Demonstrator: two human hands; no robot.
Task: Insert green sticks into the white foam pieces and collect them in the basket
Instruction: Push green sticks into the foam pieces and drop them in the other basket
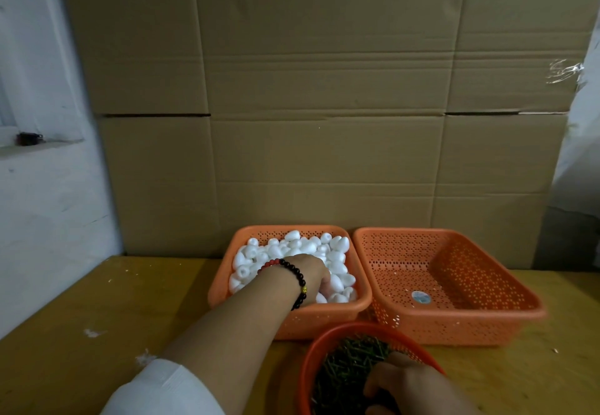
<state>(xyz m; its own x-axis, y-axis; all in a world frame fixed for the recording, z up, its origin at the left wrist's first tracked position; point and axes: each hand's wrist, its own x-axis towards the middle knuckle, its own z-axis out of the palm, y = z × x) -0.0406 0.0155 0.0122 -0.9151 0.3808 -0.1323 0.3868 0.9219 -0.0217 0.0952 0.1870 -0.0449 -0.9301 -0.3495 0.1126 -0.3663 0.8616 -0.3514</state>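
Observation:
An orange basket (246, 284) holds several white egg-shaped foam pieces (337, 245). My left hand (311, 273), with a beaded bracelet at the wrist, reaches down into that pile; its fingertips are buried among the foam pieces. To the right stands a second orange basket (454, 284) with only a round sticker on its floor. Near the bottom edge a round red-orange bowl (308, 366) is full of dark green sticks (344, 366). My right hand (409, 385) dips into the bowl with fingers curled over the sticks; what they hold is hidden.
The baskets sit on a yellow-brown wooden table (130, 317) with white foam crumbs at the left. A wall of flattened cardboard (324, 106) stands right behind the baskets. A pale wall with a ledge is at the left.

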